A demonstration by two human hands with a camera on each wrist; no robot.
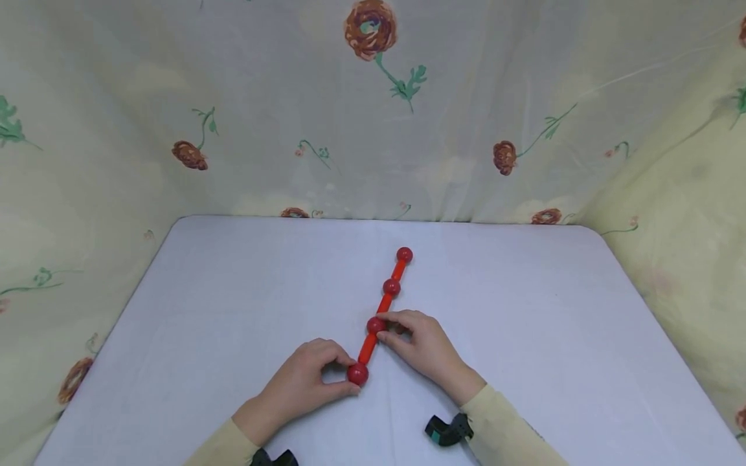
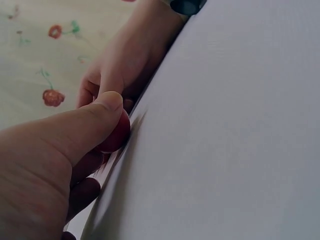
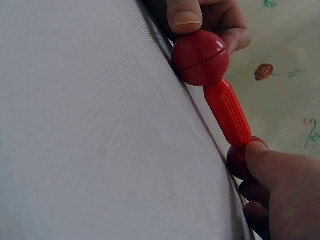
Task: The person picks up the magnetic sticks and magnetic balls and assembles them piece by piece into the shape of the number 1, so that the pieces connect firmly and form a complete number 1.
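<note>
A chain of red balls joined by orange-red rods point(image 1: 381, 310) lies on the white table point(image 1: 524, 323), running from near me towards the back. My left hand point(image 1: 348, 374) pinches the nearest ball point(image 1: 358, 374) between thumb and fingers. My right hand point(image 1: 383, 327) pinches the second ball point(image 1: 375, 325) along. In the right wrist view the nearest ball point(image 3: 200, 57) sits under the left thumb point(image 3: 185, 17), a ribbed rod point(image 3: 227, 112) leads to the ball under my right thumb point(image 3: 270, 165). The left wrist view has my left thumb point(image 2: 100, 115) over the ball point(image 2: 116, 139).
Floral cloth point(image 1: 373, 97) hangs close round the back and both sides of the table. Two more balls point(image 1: 404, 255) of the chain lie beyond my hands. Black wrist mounts point(image 1: 447, 430) show at both sleeves.
</note>
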